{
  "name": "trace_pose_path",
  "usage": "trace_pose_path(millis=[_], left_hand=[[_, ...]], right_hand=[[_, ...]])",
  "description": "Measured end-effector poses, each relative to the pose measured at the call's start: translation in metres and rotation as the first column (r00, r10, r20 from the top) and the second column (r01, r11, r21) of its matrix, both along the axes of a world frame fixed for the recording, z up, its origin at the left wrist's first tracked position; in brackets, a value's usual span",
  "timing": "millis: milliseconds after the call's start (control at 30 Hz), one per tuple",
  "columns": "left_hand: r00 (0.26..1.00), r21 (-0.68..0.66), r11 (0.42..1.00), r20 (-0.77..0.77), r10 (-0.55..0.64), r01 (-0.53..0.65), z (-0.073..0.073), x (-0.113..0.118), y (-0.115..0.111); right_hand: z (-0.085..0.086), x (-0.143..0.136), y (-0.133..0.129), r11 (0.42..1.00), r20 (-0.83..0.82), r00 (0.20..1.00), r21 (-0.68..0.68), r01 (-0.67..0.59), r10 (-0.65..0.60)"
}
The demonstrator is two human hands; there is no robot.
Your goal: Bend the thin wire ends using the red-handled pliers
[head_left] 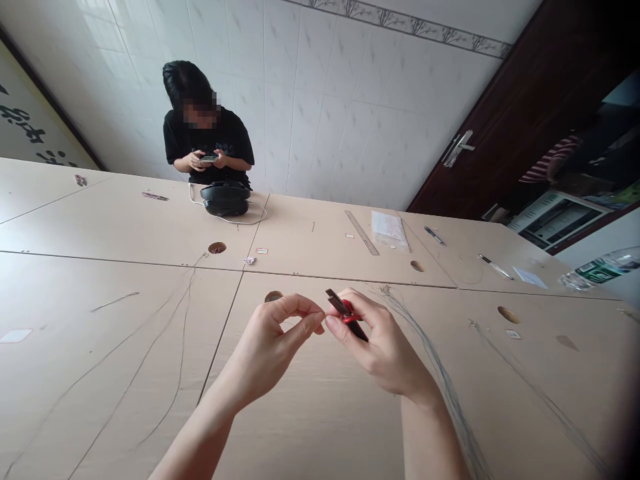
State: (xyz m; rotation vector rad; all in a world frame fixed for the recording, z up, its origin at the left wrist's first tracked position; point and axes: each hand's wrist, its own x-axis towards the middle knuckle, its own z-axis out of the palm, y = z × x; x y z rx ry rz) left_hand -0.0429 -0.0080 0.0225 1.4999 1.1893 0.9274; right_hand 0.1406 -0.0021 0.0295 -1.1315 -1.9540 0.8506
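Above the table, my left hand (285, 340) is closed in a pinch, thumb against forefinger, on something too small to make out. A thin curved line shows beneath its fingers. My right hand (383, 347) is wrapped round small pliers (341, 304) with red and black handles, their dark jaws pointing up and left. The fingertips of both hands almost meet, and the right thumb and forefinger also come together there. To the right of my right hand lies a bundle of thin grey wires (435, 360), knotted at its far end.
More thin wires (183, 333) lie at left and another strand (530, 387) at right. Holes (507, 315) pierce the table (310, 427). Farther back are a ruler (362, 232), a plastic bag (390, 230), pens (495, 267), a bottle (603, 268) and a black device (226, 199). A person (207, 133) holds a phone opposite.
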Motion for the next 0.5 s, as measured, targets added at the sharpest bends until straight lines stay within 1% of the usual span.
trace_pose_path(millis=[100, 167, 200, 267, 333, 367, 433, 500], left_hand=[[1.0, 0.009, 1.0, 0.02, -0.018, 0.018, 0.001, 0.0, 0.001], [0.995, 0.021, 1.0, 0.1, -0.019, 0.017, -0.001, 0.0, 0.003], [0.988, 0.025, 1.0, 0.157, 0.002, -0.006, -0.001, -0.001, 0.004], [0.957, 0.009, 0.996, 0.277, 0.084, -0.09, -0.003, -0.003, 0.007], [0.912, -0.043, 0.985, 0.373, 0.171, -0.167, -0.004, -0.006, 0.009], [0.889, -0.077, 0.981, 0.416, 0.193, -0.176, -0.004, -0.007, 0.01], [0.85, -0.137, 0.979, 0.488, 0.198, -0.149, -0.003, -0.009, 0.011], [0.828, -0.164, 0.98, 0.531, 0.181, -0.109, -0.002, -0.009, 0.011]], right_hand=[[-0.001, 0.0, 0.0, 1.0, -0.001, 1.0, 0.021, 0.003, -0.003], [-0.001, 0.0, 0.0, 0.999, 0.004, 1.0, 0.038, 0.014, -0.015], [0.0, 0.0, 0.0, 0.999, 0.006, 1.0, 0.045, 0.022, -0.023], [0.0, 0.001, 0.0, 0.998, 0.014, 0.999, 0.057, 0.036, -0.037], [0.001, 0.001, 0.0, 0.997, 0.023, 0.999, 0.068, 0.039, -0.041], [0.001, 0.001, 0.0, 0.997, 0.025, 0.999, 0.073, 0.039, -0.04], [0.001, 0.002, 0.0, 0.996, 0.028, 0.999, 0.083, 0.04, -0.043], [0.001, 0.002, 0.0, 0.995, 0.032, 0.998, 0.094, 0.044, -0.047]])
